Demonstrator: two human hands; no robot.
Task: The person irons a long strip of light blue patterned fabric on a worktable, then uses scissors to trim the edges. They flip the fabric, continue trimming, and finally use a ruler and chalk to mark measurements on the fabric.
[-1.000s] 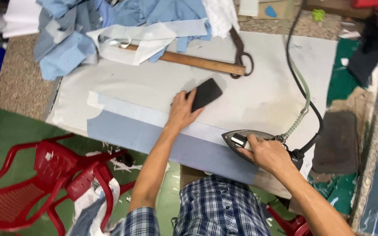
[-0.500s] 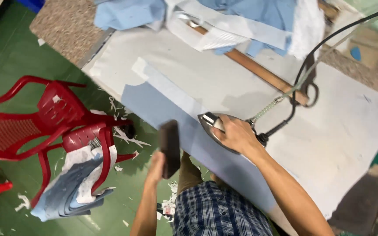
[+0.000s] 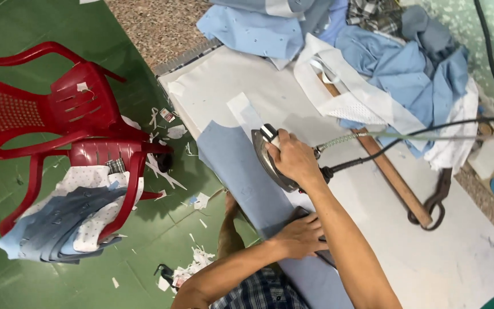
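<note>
The white padded desk (image 3: 464, 257) carries a long pale blue strip of fabric (image 3: 241, 177), which is laid along the near edge with its lower end hanging past it. A heap of blue and white cut cloth pieces (image 3: 395, 68) is piled at the far side, partly over a long wooden ruler (image 3: 393, 177). The grey electric iron (image 3: 270, 157) is set on the strip, and the grip of the right hand (image 3: 294, 160) is closed around its handle. The left hand (image 3: 298, 236) is pressed flat on the strip, just below the iron, over a dark block that is mostly hidden. A burn is judged possible if the soleplate is drawn back toward those fingers. Scorching is likely if the iron is left resting. The black cord (image 3: 424, 134) could snag the ruler.
</note>
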